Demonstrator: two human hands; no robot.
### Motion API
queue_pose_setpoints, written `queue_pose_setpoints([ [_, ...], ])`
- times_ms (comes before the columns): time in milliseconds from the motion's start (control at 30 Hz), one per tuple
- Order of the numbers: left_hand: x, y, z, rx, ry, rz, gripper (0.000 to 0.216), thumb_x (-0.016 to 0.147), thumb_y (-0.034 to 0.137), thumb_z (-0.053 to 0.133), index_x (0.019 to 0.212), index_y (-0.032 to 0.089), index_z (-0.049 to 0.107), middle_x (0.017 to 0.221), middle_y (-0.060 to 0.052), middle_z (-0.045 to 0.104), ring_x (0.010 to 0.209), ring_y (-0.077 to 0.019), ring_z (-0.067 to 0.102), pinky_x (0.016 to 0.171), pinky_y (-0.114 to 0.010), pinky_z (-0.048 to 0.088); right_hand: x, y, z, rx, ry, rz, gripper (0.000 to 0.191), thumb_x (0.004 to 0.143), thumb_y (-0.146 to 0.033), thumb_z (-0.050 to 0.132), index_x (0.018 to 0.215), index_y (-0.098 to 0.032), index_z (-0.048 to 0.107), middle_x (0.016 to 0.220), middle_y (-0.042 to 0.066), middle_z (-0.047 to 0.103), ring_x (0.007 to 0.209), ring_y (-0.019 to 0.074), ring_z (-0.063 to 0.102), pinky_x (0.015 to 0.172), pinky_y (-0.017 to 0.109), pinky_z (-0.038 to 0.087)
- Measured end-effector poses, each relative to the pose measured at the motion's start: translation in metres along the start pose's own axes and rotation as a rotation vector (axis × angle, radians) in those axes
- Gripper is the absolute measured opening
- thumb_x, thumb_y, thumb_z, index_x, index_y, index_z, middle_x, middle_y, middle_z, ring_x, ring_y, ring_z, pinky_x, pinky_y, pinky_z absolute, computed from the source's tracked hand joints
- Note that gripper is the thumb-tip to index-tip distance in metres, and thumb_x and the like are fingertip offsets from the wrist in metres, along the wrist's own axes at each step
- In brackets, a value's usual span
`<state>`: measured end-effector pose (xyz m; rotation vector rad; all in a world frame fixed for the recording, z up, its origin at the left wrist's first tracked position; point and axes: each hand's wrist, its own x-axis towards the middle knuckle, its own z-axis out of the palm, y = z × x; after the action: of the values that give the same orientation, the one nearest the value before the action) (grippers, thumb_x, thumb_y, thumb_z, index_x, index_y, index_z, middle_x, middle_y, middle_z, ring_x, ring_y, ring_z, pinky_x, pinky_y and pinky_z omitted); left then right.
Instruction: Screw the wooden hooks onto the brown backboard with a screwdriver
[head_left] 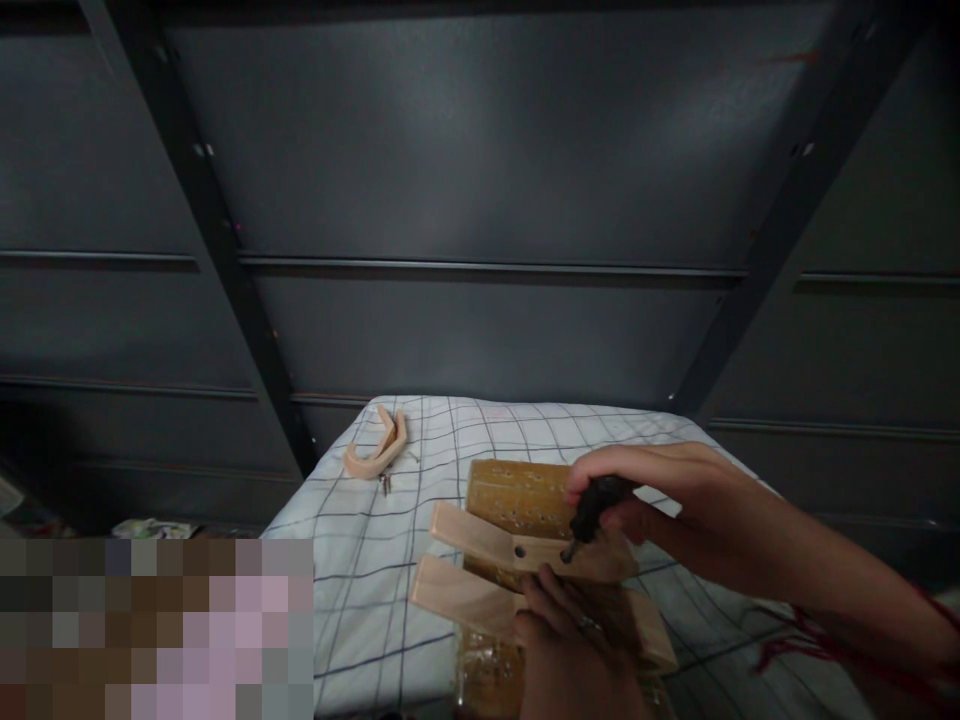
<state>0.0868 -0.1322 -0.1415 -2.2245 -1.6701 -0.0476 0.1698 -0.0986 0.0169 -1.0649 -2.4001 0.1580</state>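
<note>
A brown wooden board [517, 495] with small holes lies on a white checked cloth [367, 590]. Two pale wooden slats [472, 537] lie across it, side by side. My right hand [645, 490] is closed round a small black tool [592, 510] whose tip points down at the upper slat, beside a dark hole in it. My left hand [570, 650], a ring on one finger, presses down on the nearer slat and the board; its fingers are partly bent.
A curved pale wooden piece [379, 448] with a couple of small metal screws [385, 484] beside it lies at the cloth's far left corner. Dark metal shelving with slanted posts [225, 270] stands behind. A blurred patch covers the lower left.
</note>
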Motion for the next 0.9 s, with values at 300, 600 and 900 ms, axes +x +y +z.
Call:
queue_pose_setpoints([
  [300, -0.002, -0.026, -0.015, -0.003, 0.084, 0.12, 0.037, 0.071, 0.029, 0.049, 0.1, 0.011, 0.063, 0.097, -0.027, 0.059, 0.083, -0.0387, 0.06, 0.054, -0.043, 0.05, 0.002, -0.005, 0.007, -0.149, 0.215, 0.051, 0.015, 0.075, -0.03, 0.057, 0.065, -0.02, 0.055, 0.045, -0.007, 0.051, 0.039, 0.0072, 0.046, 0.04, 0.018, 0.033],
  [600, 0.0, -0.066, -0.04, 0.0, 0.277, 0.45, 0.03, 0.072, 0.019, 0.048, 0.095, 0.009, 0.065, 0.083, -0.024, 0.063, 0.067, -0.0304, 0.064, 0.043, -0.029, 0.051, 0.008, -0.009, 0.016, -0.375, 0.428, 0.061, 0.039, 0.077, -0.042, 0.051, 0.049, -0.02, 0.033, 0.037, -0.008, 0.036, 0.032, 0.0054, 0.033, 0.035, 0.018, 0.025],
  [900, 0.0, -0.065, -0.04, -0.014, 0.311, 0.417, 0.027, 0.076, 0.022, 0.046, 0.089, 0.012, 0.068, 0.08, -0.02, 0.064, 0.066, -0.0279, 0.064, 0.042, -0.025, 0.05, 0.004, -0.007, 0.03, -0.643, 0.508, 0.164, 0.038, 0.08, -0.043, 0.047, 0.051, -0.02, 0.043, 0.039, -0.004, 0.041, 0.033, 0.0102, 0.039, 0.038, 0.024, 0.028],
])
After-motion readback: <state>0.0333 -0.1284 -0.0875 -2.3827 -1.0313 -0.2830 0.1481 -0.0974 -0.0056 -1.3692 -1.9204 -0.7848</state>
